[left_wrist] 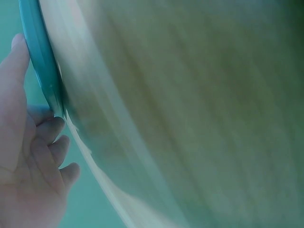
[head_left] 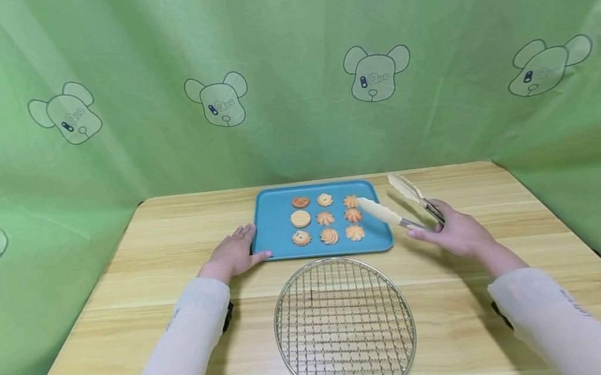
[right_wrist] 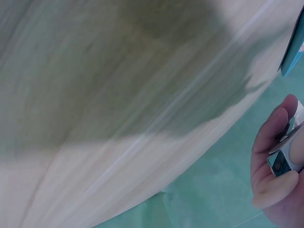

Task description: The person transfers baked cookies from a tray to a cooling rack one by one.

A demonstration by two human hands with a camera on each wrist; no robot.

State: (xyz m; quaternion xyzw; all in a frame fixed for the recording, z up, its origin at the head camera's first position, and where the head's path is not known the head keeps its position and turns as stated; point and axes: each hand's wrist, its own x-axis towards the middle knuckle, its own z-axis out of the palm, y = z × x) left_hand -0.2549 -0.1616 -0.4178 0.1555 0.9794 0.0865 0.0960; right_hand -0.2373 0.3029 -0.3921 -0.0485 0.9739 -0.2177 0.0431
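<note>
A blue rectangular tray [head_left: 273,213] carries several cookies [head_left: 329,236] in rows, some ridged and swirled, one round, one pretzel-shaped. At its near left corner, my left hand [head_left: 235,252] rests with the thumb along the front edge and the relaxed fingers against the left side; the left wrist view shows the tray rim [left_wrist: 40,52] beside the thumb. My right hand [head_left: 457,231] grips metal tongs [head_left: 414,224] with cream scalloped tips. The tongs are spread apart. One tip overlaps the right column of cookies in the head view, while the other points past the tray's right edge.
A round wire cooling rack [head_left: 345,325] lies in front of the tray on the wooden table [head_left: 148,270]. Green curtains [head_left: 295,123] printed with bear heads hang behind the table and along both sides.
</note>
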